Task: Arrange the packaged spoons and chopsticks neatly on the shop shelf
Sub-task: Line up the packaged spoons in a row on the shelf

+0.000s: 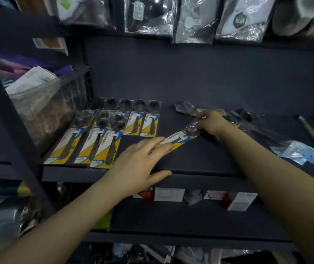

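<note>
A shop, seen at its stock shelving. Dark metal shelf [200, 155] tiers stand one above another on a slotted upright [84, 60]. At 9 o'clock on the middle tier, identical carded spoon packs [102, 134] (yellow-and-blue backing, clear blisters) lie in overlapping rows, as retail goods are faced. At 12 o'clock, cellophane-bagged items [148, 15] with printed labels crowd the tier above. At 6 o'clock, small boxed goods [168, 194] line the tier below. At 10 o'clock, a clear plastic bin [45, 109] holds further packets. At 3 o'clock lies a blue-labelled packet [295, 151].
</note>
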Demonstrator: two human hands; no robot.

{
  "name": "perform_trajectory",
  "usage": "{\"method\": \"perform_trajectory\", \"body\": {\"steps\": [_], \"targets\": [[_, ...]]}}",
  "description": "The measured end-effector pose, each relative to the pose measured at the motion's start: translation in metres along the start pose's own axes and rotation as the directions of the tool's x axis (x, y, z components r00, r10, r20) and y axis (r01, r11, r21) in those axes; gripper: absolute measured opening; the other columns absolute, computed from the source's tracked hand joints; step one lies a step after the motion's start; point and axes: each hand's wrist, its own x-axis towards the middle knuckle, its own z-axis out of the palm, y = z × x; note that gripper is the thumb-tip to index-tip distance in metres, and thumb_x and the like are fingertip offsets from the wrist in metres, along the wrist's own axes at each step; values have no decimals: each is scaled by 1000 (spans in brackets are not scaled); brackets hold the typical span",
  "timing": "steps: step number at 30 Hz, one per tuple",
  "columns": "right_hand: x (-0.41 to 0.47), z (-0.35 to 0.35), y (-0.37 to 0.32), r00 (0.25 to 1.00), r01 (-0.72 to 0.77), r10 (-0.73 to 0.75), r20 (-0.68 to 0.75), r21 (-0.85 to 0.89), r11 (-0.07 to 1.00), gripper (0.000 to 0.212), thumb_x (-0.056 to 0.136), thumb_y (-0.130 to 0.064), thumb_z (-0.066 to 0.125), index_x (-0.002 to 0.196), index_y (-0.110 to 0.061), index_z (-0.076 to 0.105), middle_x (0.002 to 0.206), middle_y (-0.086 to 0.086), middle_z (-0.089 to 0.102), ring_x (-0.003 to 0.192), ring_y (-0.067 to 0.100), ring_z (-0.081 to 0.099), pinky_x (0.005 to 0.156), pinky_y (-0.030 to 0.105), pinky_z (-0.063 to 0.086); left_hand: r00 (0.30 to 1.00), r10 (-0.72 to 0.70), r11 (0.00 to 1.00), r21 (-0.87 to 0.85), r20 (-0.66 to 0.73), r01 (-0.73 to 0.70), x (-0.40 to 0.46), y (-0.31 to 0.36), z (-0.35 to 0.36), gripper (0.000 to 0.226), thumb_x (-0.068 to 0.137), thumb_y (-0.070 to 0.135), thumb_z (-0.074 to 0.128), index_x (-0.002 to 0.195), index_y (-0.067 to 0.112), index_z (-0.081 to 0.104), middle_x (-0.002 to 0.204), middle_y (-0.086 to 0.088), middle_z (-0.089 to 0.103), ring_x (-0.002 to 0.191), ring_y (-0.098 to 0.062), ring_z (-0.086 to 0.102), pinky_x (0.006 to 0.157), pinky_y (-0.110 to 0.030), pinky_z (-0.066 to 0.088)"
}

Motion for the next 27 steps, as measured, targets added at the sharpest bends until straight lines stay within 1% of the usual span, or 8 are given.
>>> {"method": "perform_trajectory", "body": {"steps": [5, 8, 10, 13, 16, 21, 24, 27], "targets": [[-5, 1, -31, 979, 123, -192, 66, 558, 820, 21, 88, 4, 50, 81, -13, 59, 69, 6, 55, 46, 5, 48, 41, 14, 37, 958, -283, 943, -195, -47, 269, 19, -3, 9, 65, 85, 53, 44, 142, 27, 25, 148, 7, 30, 132, -10, 28, 102, -23, 28], [-7, 7, -59, 939, 197, -331, 88, 651, 733, 20, 89, 2, 51, 78, -13, 59, 67, 6, 55, 45, 6, 46, 41, 15, 36, 900, -436, 772, -514, -3, 372, 15, 3, 2, 48, 86, 39, 55, 130, 41, 37, 120, 7, 57, 95, 0, 49, 75, -7, 39], [-6, 17, -74, 916, 207, -380, 130, 658, 724, 19, 88, 1, 52, 77, -13, 59, 65, 5, 55, 42, 2, 47, 40, 14, 37, 865, -500, 727, -564, -44, 391, 7, 6, -4, 28, 88, 33, 53, 112, 46, 46, 91, 0, 68, 70, -13, 58, 65, -24, 49], [0, 48, -87, 897, 309, -410, 167, 429, 849, 18, 85, -2, 59, 74, -16, 56, 65, 2, 55, 51, 7, 50, 49, 17, 41, 837, -523, 819, -363, -158, 444, -9, 4, -12, 15, 87, 33, 53, 101, 36, 54, 65, 7, 59, 60, -6, 56, 50, -19, 42], [6, 83, -96, 868, 420, -445, 220, 152, 895, 9, 83, -7, 64, 81, -13, 58, 69, 2, 57, 64, 14, 53, 67, 29, 47, 800, -570, 821, -128, -186, 556, -19, -4, -18, 23, 86, 38, 52, 106, 28, 58, 91, 3, 65, 81, -18, 61, 60, -27, 43], [17, 112, -104, 859, 482, -447, 250, -100, 870, 9, 85, -12, 62, 91, -8, 66, 97, 10, 69, 90, 21, 61, 72, 23, 42, 839, -537, 810, 230, -81, 540, -27, -15, -15, 40, 84, 49, 48, 110, 21, 62, 98, -7, 60, 96, -30, 56, 79, -36, 43], [15, 120, -102, 848, 519, -467, 251, -217, 827, 18, 85, -12, 57, 99, -6, 66, 106, 14, 67, 99, 27, 61, 76, 27, 43, 914, -403, 891, 204, -51, 405, -34, -20, -18, 52, 82, 57, 35, 98, 19, 67, 99, -5, 59, 94, -26, 56, 78, -35, 44], [4, 117, -95, 776, 629, -602, 188, -297, 718, 31, 88, -19, 53, 116, -7, 60, 123, 14, 57, 115, 31, 51, 95, 35, 43, 949, -294, 955, -7, 112, 296, -47, -39, -25, 67, 81, 63, 25, 128, 24, 51, 135, 0, 46, 125, -19, 42, 102, -31, 33]]}}
